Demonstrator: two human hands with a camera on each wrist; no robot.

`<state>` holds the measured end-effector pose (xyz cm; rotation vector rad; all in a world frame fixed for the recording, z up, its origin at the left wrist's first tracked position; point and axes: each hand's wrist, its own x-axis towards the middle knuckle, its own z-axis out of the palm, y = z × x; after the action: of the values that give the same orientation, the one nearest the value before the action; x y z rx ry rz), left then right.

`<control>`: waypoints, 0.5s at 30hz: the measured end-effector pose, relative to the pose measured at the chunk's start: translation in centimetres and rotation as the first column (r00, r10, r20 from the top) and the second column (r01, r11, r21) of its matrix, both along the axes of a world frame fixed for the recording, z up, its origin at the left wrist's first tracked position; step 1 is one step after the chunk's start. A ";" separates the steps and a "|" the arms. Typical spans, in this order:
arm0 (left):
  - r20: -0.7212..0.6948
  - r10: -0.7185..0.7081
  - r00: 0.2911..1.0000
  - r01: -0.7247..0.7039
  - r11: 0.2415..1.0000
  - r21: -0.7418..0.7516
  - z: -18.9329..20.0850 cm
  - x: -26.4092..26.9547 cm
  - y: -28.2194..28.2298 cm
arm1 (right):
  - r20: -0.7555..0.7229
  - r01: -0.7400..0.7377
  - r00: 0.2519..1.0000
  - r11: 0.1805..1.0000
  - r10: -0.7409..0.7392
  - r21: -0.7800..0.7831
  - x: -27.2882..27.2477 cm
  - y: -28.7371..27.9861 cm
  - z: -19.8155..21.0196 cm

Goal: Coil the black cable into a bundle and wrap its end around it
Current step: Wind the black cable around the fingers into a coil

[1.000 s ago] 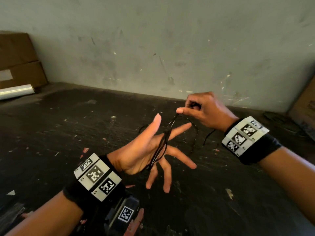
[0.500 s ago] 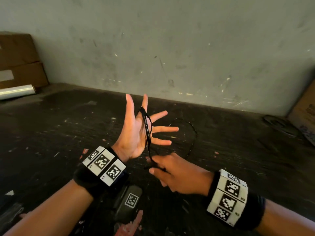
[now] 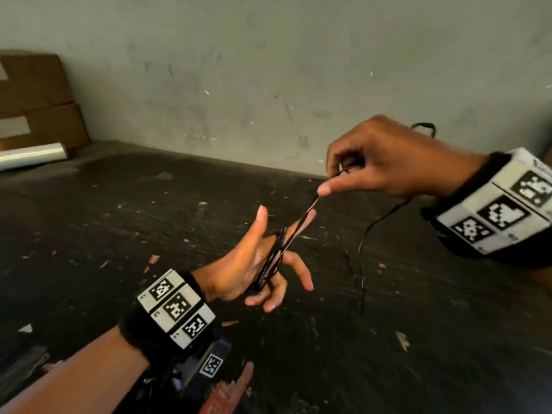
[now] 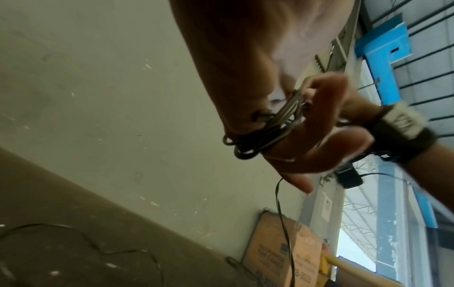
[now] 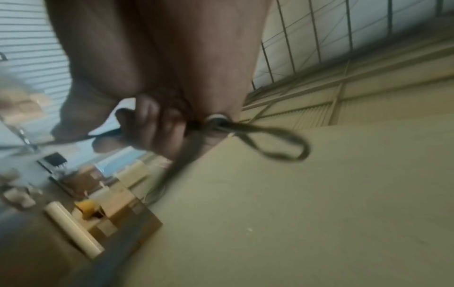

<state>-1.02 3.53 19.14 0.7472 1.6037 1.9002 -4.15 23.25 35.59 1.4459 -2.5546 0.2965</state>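
On my feed the right-wrist view is smearing badly, so I am making out little there beyond curled fingers (image 5: 157, 124) and a blurred loop of cord sticking out at centre right. In the head view the right forearm is being cut off at the right edge, and the far end of the black cable (image 3: 298, 225) is hiding inside the right fist.

Going left to right in the head view: cardboard boxes (image 3: 35, 97) and a clear film roll (image 3: 33, 155) are sitting at the upper left against the wall. The left hand (image 3: 248, 264) is holding at lower centre, palm turned right, thumb up and fingers spread and relaxed, with several turns of cable looped round the fingers; the left-wrist view is showing those turns bunched against the fingers (image 4: 258, 134). Half a second ago this hand was raised with fingers pointing up, and the right hand was low, below it; now the left hand is sitting flatter and the right hand (image 3: 385, 162) is up at the upper right, drawing a taut strand up from the coil. Its thumb and forefinger are pinching the cable, the other fingers curled in. A slack length is hanging from it down to the dark scuffed tabletop (image 3: 119, 234) at centre right, and a small loop is poking out behind the knuckles.
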 end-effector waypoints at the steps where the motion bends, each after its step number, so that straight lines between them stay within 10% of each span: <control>1: 0.013 -0.045 0.999 0.045 0.999 0.010 0.3 0.2 0.1 | -0.028 -0.011 1.000 1.000 0.010 -0.013 -0.4 0.1 0.2; 8: 0.081 -0.278 0.957 0.262 0.951 0.165 2.6 1.3 0.7 | -0.141 0.049 0.988 0.991 -0.066 -0.121 -4.9 0.4 -4.8; 15: 0.117 -0.265 0.957 0.152 0.803 0.576 4.9 0.2 0.9 | 0.208 0.060 0.978 0.926 0.020 -0.372 -3.8 -1.8 -14.5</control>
<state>-0.81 4.43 24.00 0.8953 0.7886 2.2141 -7.99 21.42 21.07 1.2973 -2.4768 0.9263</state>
